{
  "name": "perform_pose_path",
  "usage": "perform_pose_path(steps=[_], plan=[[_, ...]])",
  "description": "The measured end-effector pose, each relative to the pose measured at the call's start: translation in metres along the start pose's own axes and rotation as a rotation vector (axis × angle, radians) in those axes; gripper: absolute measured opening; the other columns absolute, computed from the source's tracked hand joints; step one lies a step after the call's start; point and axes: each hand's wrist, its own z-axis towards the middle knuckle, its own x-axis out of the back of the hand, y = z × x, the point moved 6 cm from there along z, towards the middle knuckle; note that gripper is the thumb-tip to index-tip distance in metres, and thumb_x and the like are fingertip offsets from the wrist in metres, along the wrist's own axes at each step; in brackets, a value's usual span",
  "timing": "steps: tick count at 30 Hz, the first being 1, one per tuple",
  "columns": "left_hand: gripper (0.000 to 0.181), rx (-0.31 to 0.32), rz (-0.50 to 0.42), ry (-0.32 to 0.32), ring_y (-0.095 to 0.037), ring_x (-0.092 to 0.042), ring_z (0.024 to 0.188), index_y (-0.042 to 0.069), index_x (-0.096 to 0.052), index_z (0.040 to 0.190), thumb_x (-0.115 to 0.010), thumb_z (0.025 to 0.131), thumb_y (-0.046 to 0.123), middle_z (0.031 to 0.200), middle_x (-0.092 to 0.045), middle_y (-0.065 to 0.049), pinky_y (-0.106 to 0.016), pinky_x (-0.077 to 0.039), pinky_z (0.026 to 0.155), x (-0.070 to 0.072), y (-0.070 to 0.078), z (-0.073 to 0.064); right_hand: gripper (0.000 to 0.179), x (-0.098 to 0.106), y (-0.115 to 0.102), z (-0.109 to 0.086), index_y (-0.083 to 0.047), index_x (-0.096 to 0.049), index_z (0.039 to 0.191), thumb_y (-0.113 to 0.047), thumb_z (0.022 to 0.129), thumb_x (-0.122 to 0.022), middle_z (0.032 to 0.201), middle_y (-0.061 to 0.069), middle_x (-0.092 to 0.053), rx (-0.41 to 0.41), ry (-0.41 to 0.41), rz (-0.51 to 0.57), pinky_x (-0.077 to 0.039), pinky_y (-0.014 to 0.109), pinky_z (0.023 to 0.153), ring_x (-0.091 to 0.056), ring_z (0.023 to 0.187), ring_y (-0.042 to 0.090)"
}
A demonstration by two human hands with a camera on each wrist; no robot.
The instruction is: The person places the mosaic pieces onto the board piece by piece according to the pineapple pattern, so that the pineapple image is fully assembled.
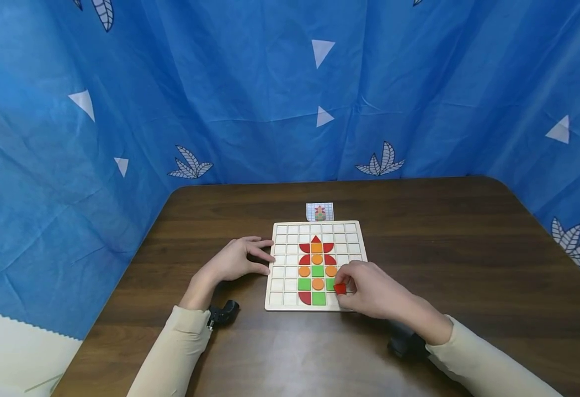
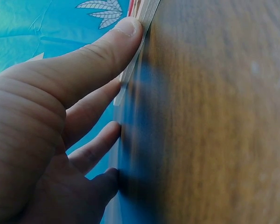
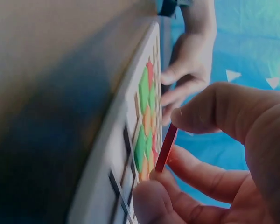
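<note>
A pale wooden grid board (image 1: 282,271) lies on the table, with red, orange and green flat pieces set in its middle columns. My right hand (image 1: 376,289) pinches a red piece (image 3: 166,148) between thumb and fingers, over the board's lower right part. That piece is seen edge-on in the right wrist view, so its full outline is unclear. Beside it in the head view lies a green square (image 1: 330,284). Along the left edge of the board, my left hand (image 1: 235,260) rests with its fingers spread and extended; the thumb (image 2: 123,35) touches the board's side.
Behind the board's far edge lies a small printed pattern card (image 1: 319,211). Dark wooden table (image 1: 443,237) surrounds the board, and a blue curtain (image 1: 270,99) hangs along its far side. A dark device is worn at each wrist.
</note>
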Motion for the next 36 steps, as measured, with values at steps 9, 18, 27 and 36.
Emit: perform_pose_path(steps=[9,18,27,36], plan=[[0.028,0.008,-0.001,0.008,-0.029,-0.035,0.153,0.031,-0.082,0.11,-0.088,0.082,0.034,0.15,-0.059,0.008,-0.057,-0.032,0.123,0.0,-0.001,0.0,0.018,-0.014,-0.009,-0.002,-0.014,-0.068,0.086,-0.014,0.077,-0.084,0.081,-0.005,-0.057,0.01,0.032,-0.132,-0.045,0.026,0.063,-0.048,0.076,0.012],[0.028,0.005,-0.002,0.002,-0.03,-0.035,0.153,0.031,-0.083,0.109,-0.087,0.082,0.034,0.149,-0.06,0.007,-0.059,-0.03,0.123,0.0,0.0,-0.001,0.021,-0.021,-0.015,-0.004,-0.015,-0.06,0.078,-0.012,0.075,-0.081,0.075,-0.004,-0.05,0.062,0.096,-0.196,-0.04,0.024,0.058,-0.044,0.069,0.012],[0.028,-0.002,0.001,0.001,-0.031,-0.036,0.153,0.03,-0.082,0.11,-0.087,0.082,0.035,0.149,-0.06,0.007,-0.058,-0.031,0.122,0.0,0.001,-0.001,0.022,-0.024,-0.017,-0.004,-0.014,-0.06,0.08,-0.014,0.076,-0.082,0.077,-0.004,-0.05,0.077,0.1,-0.239,-0.04,0.026,0.061,-0.043,0.071,0.012],[0.029,0.02,-0.004,-0.001,-0.029,-0.034,0.153,0.031,-0.082,0.11,-0.088,0.082,0.035,0.15,-0.059,0.009,-0.058,-0.03,0.123,0.0,0.0,-0.001,0.021,-0.025,-0.019,-0.004,-0.013,-0.063,0.083,-0.015,0.078,-0.083,0.08,-0.004,-0.05,0.128,0.141,-0.241,-0.042,0.024,0.062,-0.043,0.071,0.011]])
